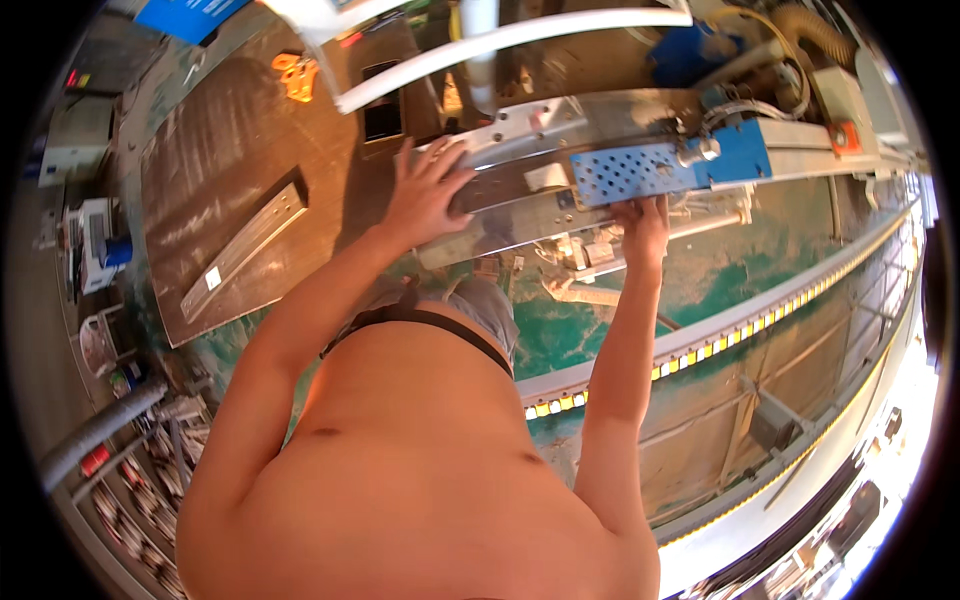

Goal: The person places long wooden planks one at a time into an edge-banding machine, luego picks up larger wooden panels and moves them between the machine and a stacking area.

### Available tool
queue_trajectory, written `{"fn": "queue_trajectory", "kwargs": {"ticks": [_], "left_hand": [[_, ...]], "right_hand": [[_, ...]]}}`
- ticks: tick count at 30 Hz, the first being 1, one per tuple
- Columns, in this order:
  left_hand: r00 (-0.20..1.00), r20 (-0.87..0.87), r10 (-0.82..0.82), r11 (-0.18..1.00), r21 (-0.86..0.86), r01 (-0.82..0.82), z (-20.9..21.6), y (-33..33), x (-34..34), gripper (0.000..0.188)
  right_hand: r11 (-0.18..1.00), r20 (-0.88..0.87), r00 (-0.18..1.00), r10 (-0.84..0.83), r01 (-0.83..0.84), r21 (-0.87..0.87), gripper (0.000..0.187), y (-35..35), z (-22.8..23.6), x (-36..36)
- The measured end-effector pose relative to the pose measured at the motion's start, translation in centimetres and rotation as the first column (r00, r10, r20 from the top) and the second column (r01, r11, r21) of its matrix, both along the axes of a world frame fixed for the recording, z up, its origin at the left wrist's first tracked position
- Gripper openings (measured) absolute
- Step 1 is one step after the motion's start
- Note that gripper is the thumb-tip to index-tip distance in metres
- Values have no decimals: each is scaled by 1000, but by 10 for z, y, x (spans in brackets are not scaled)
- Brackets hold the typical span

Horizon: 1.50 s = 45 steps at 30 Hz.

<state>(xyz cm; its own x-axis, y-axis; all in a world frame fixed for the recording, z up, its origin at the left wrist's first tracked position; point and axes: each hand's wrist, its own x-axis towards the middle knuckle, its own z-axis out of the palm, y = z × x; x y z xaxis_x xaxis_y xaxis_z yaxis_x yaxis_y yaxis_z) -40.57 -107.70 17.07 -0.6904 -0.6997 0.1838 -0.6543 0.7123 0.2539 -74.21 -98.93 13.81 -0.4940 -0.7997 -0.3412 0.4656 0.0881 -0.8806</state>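
Observation:
My left hand (428, 192) lies with fingers spread on the left end of a long metal machine bed (500, 225), by a dark strip set along its middle. A small pale block (545, 178) sits on the bed to the right of that hand. Further right is a blue plate (630, 172) with rows of holes, with a round metal fitting (698, 150) at its right end. My right hand (645, 228) is at the near edge of the blue plate, its fingers curled and partly hidden; what they grip, if anything, cannot be made out.
A brown tabletop (215, 150) on the left carries a long narrow bar (245, 250) and an orange object (296, 76). A white curved bar (520, 42) crosses above the bed. A rail with yellow and white marks (720, 345) runs along the right.

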Motion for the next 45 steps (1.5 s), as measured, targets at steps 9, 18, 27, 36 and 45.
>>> {"fn": "queue_trajectory", "kwargs": {"ticks": [9,18,27,36,45], "left_hand": [[983,-178,-49,999,12,52,-18,2,-43,64],[748,-13,664,742,-117,-660,-20,3,230,72],[889,-242,389,917,193,-348,-11,45,280,72],[977,-158,145,945,315,-90,3,84,152,79],[951,-97,293,935,239,-263,-6,64,218,75]], "right_hand": [[991,158,987,35,-55,119,46,78,4,101],[953,133,966,223,-245,176,44,89,11,184],[695,56,734,677,-662,280,47,48,27,284],[836,119,922,368,-384,392,35,78,14,220],[998,237,971,22,-36,52,65,65,7,175]]}}
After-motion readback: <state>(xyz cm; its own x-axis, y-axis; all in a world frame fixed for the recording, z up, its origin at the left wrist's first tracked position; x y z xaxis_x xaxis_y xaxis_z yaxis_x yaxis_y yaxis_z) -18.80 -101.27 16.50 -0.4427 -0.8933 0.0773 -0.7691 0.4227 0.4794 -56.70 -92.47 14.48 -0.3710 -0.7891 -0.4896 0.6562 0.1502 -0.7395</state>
